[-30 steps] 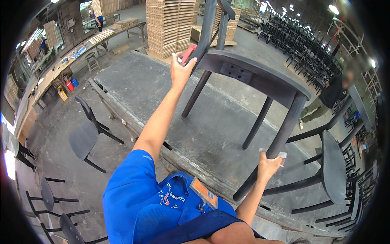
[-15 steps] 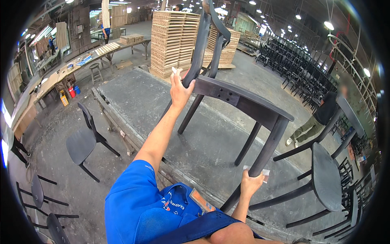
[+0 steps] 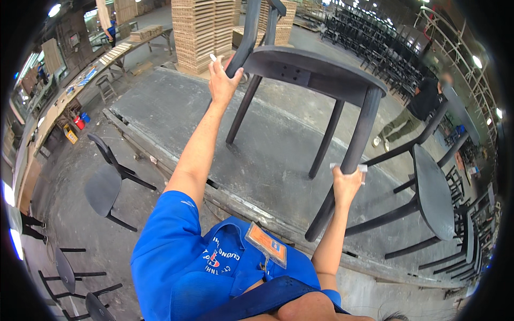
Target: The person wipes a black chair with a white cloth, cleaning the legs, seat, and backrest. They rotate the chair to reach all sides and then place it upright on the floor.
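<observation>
A black wooden chair [image 3: 316, 72] is held in front of me over a low grey platform, its legs spread downward and its backrest reaching up past the top of the view. My left hand [image 3: 224, 83] grips the post where backrest and seat meet, with a small white piece between its fingers. Around the nearest leg closes my right hand [image 3: 347, 184], a whitish flat pad [image 3: 362, 169] pressed between palm and leg; its material I cannot make out. Whether the feet touch the platform I cannot tell.
The platform [image 3: 257, 171] has a raised long edge before me. Black chairs stand left [image 3: 104, 190] and right [image 3: 433, 192]. A person in dark clothes [image 3: 409, 112] stands beyond the right one. Stacked wooden pieces [image 3: 195, 37], a long workbench [image 3: 101, 67] and rows of chairs [image 3: 369, 43] lie farther off.
The near leg has risen and its lower end now shows; the chair appears tilted differently. Both hands keep their hold and sit higher in view. My view has dipped downward.
</observation>
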Available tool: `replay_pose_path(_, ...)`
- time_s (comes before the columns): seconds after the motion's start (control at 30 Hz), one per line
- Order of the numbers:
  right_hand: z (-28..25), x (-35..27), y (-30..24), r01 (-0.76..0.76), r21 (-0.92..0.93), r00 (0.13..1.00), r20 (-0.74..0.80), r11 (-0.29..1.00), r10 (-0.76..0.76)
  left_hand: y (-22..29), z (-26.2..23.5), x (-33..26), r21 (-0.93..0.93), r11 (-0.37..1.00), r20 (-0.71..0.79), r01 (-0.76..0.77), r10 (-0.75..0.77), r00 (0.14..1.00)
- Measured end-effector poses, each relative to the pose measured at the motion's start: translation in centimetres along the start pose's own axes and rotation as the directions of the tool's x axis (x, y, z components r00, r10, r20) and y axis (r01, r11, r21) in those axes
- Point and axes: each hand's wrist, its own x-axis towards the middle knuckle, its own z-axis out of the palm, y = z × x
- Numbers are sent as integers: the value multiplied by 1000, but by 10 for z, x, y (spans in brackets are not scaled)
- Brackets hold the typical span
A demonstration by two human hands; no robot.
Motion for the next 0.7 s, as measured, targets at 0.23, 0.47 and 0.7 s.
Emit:
replay_pose_path(0.23,5,31,-13,-87,16,996,25,996,86,-14,0,-13,14,998,42,64,-65,997)
replay_pose_path(0.47,13,41,-11,-83,66,996,-14,994,85,-42,-8,-32,-46,996,102,77,-72,992)
replay_pose_path(0.7,10,0,26,-174,72,985,35,982,172,-51,-14,-41,-66,995,157,80,-69,985)
